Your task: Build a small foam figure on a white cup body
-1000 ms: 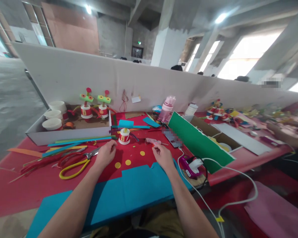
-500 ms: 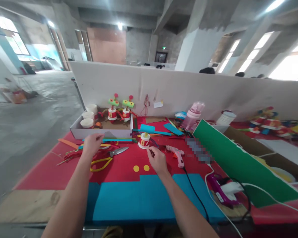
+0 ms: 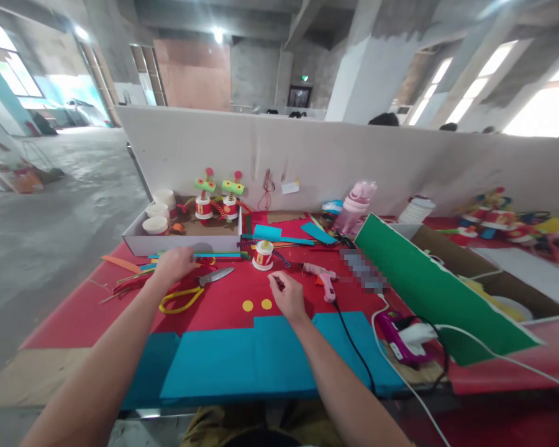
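My left hand (image 3: 176, 264) is over the colored paper strips (image 3: 221, 255) in front of the white box. The back of the hand hides most of its fingers, so its grip does not show. My right hand (image 3: 289, 295) hovers low with thumb and forefinger drawn together; anything between them is too small to make out. Just beyond it stands a small red-and-white paper cup (image 3: 263, 256), upside down, with coiled purple arms at its sides. Two yellow paper discs (image 3: 257, 305) lie nearer to me. Yellow-handled scissors (image 3: 181, 301) rest by my left hand.
A pink glue gun (image 3: 323, 279) with a black cord lies on the right, near a purple power strip (image 3: 403, 338). The white box (image 3: 186, 244) holds cups and two finished cup figures (image 3: 217, 205). A green board (image 3: 428, 288) slants at right. Blue sheets (image 3: 242, 360) cover the front edge.
My view has shifted slightly, so the table appears further left and higher. My right hand has drawn away from the cup's base. My left hand has moved toward the strips, fingers now turned down.
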The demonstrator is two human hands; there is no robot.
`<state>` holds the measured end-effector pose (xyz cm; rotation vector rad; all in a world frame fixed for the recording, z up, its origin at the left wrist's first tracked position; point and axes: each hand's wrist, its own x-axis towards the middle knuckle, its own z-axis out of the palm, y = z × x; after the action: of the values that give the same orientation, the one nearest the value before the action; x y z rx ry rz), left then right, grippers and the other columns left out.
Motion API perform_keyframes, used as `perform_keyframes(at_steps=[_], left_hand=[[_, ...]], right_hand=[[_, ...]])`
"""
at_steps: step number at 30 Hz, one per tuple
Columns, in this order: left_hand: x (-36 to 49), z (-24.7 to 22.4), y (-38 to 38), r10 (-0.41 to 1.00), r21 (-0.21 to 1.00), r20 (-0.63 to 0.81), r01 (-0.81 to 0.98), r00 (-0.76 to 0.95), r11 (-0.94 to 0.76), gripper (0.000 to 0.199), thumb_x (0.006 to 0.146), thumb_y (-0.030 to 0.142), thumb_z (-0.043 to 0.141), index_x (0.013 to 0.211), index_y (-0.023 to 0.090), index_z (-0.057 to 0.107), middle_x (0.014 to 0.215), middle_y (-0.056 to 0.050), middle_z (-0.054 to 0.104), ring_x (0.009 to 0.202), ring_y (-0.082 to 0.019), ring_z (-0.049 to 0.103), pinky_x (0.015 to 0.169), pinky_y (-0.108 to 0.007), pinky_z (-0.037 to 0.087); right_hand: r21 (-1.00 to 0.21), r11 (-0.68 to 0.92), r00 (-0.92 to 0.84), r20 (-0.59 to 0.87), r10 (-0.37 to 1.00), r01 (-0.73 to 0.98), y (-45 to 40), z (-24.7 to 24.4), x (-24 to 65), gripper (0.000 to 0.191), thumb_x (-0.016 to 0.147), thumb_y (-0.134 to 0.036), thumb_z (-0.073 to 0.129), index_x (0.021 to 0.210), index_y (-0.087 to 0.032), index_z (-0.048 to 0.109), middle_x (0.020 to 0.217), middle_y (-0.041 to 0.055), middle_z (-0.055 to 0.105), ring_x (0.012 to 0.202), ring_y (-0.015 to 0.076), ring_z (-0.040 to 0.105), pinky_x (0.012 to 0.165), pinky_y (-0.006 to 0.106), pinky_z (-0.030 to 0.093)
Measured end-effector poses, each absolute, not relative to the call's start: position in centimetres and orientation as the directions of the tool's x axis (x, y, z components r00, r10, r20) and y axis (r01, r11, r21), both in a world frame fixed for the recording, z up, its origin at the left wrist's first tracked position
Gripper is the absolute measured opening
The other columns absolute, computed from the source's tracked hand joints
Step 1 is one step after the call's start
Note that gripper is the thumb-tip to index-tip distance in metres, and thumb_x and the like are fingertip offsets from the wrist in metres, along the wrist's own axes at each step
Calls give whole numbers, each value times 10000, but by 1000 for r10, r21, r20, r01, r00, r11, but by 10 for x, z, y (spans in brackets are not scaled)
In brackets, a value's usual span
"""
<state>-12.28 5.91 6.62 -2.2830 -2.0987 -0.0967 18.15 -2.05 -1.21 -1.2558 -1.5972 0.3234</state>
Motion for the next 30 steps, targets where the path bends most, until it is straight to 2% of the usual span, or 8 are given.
perform_keyframes(at_steps=[2,5,8,10,15,19,23,30], left_hand=[[-118,76,48,928,175,373,982,3,-74,262,837,320,471,929,170,664,857,-116,704,793,-264,668,718,-344,489],[-88,79,24,741,498,667,785,-75,-369,207,793,339,565,902,176,631,931,-72,684,742,-169,645,724,-279,499],[-33,66,-1,858,804,513,340,17,-488,220,815,365,590,927,176,590,772,-34,682,686,-156,651,645,-255,506],[1,53,-11,891,886,406,152,203,-439,193,832,340,581,920,169,591,766,-39,692,693,-157,660,665,-267,516],[21,27,-2,732,793,359,224,580,-566,188,788,261,629,938,157,670,879,-49,717,777,-152,643,705,-244,494],[-14,22,10,589,601,192,380,785,-703,285,761,111,519,937,190,729,929,-34,750,821,-160,670,758,-236,477],[-34,28,8,545,483,-8,481,838,-732,393,745,87,490,986,252,753,978,0,759,852,-162,684,777,-228,468],[-30,36,0,432,379,110,364,895,-851,523,722,23,450,1104,268,711,1237,-12,660,1077,-221,548,975,-355,388]], right_hand=[[-817,387,152,487,860,427,-21,-9,183,250,909,-386,519,802,-191,632,679,27,636,630,157,583,615,253,438],[-943,310,91,321,943,118,-24,-4,181,276,870,-442,567,771,-189,620,616,-3,583,533,121,512,516,231,402],[-974,158,-152,183,971,-165,-25,-2,176,343,791,-519,639,905,-195,635,674,-11,590,482,92,458,453,213,375],[-956,93,-204,154,967,-279,-26,-2,176,455,744,-574,663,1010,-207,621,697,-15,584,481,89,447,442,211,381],[-898,90,69,67,995,-431,-29,-5,194,346,830,-534,583,891,-200,652,517,-60,458,413,83,383,390,193,348],[-908,70,139,13,990,-413,-39,-9,209,388,839,-564,564,845,-184,639,560,-19,578,460,114,527,465,237,471],[-969,40,80,21,997,-243,-44,-15,207,350,792,-531,653,865,-193,601,680,2,648,542,121,601,536,243,500],[-980,160,47,167,985,122,-47,-20,199,226,821,-413,636,785,-217,528,584,-52,543,452,93,470,421,202,356]])
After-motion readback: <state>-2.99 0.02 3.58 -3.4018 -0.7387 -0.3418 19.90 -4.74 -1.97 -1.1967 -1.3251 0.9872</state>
